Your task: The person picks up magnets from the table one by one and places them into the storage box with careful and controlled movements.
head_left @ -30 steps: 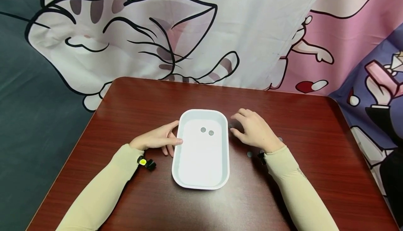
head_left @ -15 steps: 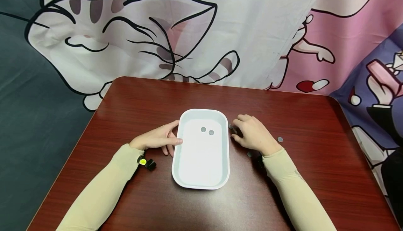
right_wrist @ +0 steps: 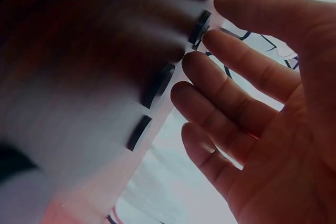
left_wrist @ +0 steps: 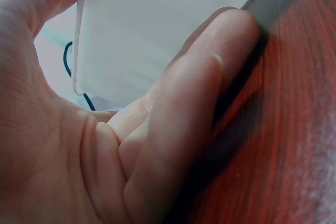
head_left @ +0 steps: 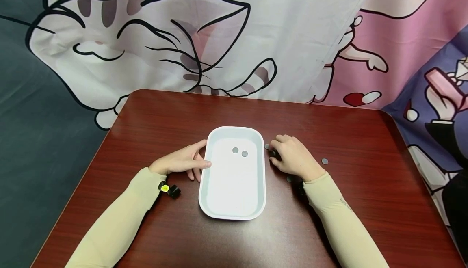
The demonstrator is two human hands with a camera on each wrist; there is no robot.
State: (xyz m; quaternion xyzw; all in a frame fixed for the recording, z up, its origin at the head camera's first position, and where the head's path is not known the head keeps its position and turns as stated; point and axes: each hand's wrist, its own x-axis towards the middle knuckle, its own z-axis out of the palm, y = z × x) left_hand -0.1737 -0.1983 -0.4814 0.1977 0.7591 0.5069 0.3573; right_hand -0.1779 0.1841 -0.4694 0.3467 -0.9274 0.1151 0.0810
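Observation:
A white rectangular tray point(head_left: 232, 191) with rounded corners stands mid-table, two small grey round discs point(head_left: 235, 150) lying flat inside near its far end. My left hand point(head_left: 183, 160) grips its left side, thumb over the rim and other fingers along the outer wall; in the left wrist view the fingers point(left_wrist: 231, 30) reach along the wall close over the tabletop. Right of the tray, my right hand point(head_left: 292, 156) hovers low with fingers bent and thumb apart from them. In the right wrist view a dark-edged disc point(right_wrist: 200, 27) sits right at the thumb and index fingertips, others beside it.
Outside the tray, one disc point(head_left: 267, 146) lies by its right rim, another point(head_left: 324, 161) right of my right hand, and another point(head_left: 289, 179) near that wrist. The reddish-brown table point(head_left: 175, 227) ends at a patterned curtain point(head_left: 292, 36) behind.
My right hand has drawn slightly toward me and lowered over the discs, its fingers more bent, uncovering the disc on its right. The left hand and tray stay put.

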